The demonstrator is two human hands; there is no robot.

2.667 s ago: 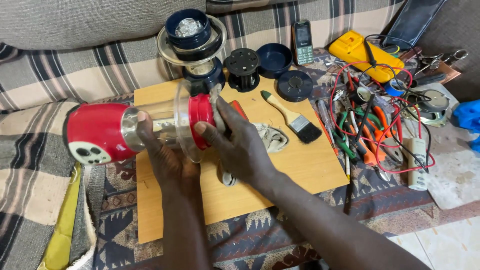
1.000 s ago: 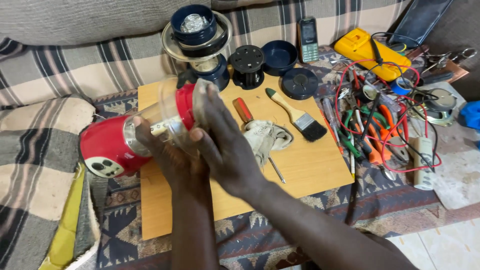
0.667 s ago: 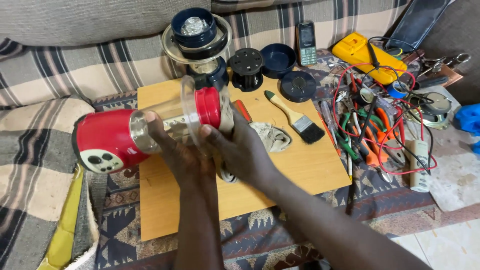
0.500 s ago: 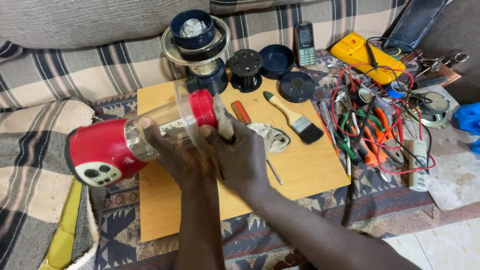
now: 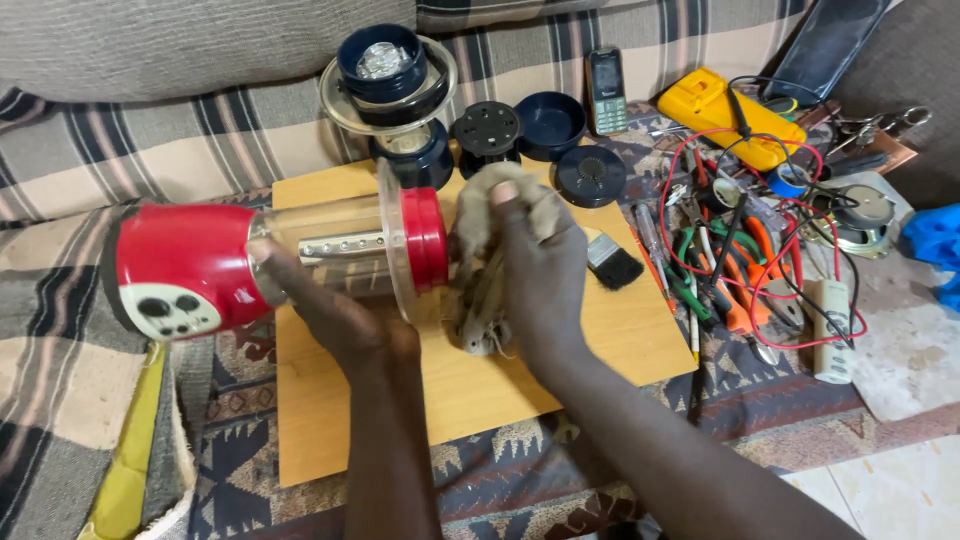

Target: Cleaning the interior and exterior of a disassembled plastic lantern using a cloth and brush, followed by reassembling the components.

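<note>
rag now sits bunched in the right hand, lifted off the board and pressed against the lantern top; half a second ago it lay flat. left hand grips the lantern's clear middle, so wiping looks underway.

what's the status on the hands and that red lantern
Left hand grips red lantern by its clear middle, held sideways over wooden board. Right hand presses grey cloth against lantern's red end. Paintbrush beside right hand, not obstructing.
</note>
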